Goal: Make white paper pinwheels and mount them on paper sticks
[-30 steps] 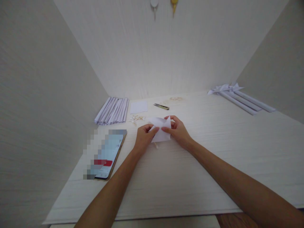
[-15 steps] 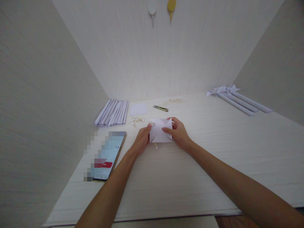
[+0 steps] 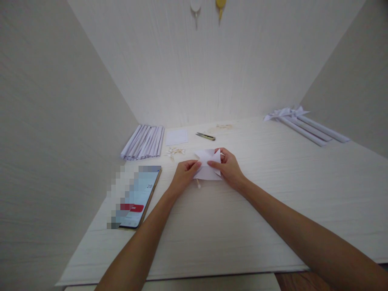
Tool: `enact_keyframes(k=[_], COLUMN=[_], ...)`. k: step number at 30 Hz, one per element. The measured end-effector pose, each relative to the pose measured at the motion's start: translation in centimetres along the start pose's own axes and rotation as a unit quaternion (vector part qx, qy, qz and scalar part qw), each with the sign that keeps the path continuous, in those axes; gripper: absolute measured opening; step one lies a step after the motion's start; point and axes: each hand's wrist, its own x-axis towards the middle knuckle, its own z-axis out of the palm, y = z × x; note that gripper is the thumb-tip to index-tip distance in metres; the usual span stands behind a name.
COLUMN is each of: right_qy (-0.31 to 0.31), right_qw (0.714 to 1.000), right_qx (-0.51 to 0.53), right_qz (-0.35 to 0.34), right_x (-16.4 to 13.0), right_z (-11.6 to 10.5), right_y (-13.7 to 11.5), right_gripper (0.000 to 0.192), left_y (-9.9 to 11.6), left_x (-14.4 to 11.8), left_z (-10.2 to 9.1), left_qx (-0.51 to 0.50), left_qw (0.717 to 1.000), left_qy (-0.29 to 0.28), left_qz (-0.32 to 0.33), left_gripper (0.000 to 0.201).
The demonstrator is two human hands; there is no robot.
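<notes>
While a phone (image 3: 138, 197) lies at the table's (image 3: 273, 194) left edge and a row of rolled paper tubes (image 3: 144, 141) sits behind it, the left hand (image 3: 183, 178) pinches the folded white paper (image 3: 207, 163) at its left side; the right hand (image 3: 228, 167) clamps its right side, mid-table; finished paper pinwheels (image 3: 303, 123) lie far right
</notes>
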Motion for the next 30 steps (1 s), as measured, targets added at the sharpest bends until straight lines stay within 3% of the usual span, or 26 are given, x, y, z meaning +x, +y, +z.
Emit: enact_keyframes(k=[12,24,30], right_qy=[0.007,0.016,0.015], right_qw=[0.999,1.000,1.000], right_qx=[-0.042,0.001,-0.001], right_qz=[-0.004,0.007,0.006], right_x=[0.0,0.3,0.3], right_z=[-0.1,-0.3,-0.3], right_y=[0.0,0.4,0.4], right_gripper=[0.033,0.033,0.034], left_y=[0.2,0.9,1.1], left_x=[0.0,-0.7,-0.7], left_z=[0.4,-0.5,-0.3], left_qx=[0.054,0.051,0.076], left_qw=[0.997,0.996,0.994], left_qy=[0.047,-0.068,-0.053], left_qz=[0.021,0.030,0.049], left_gripper=[0.025,0.045,0.042])
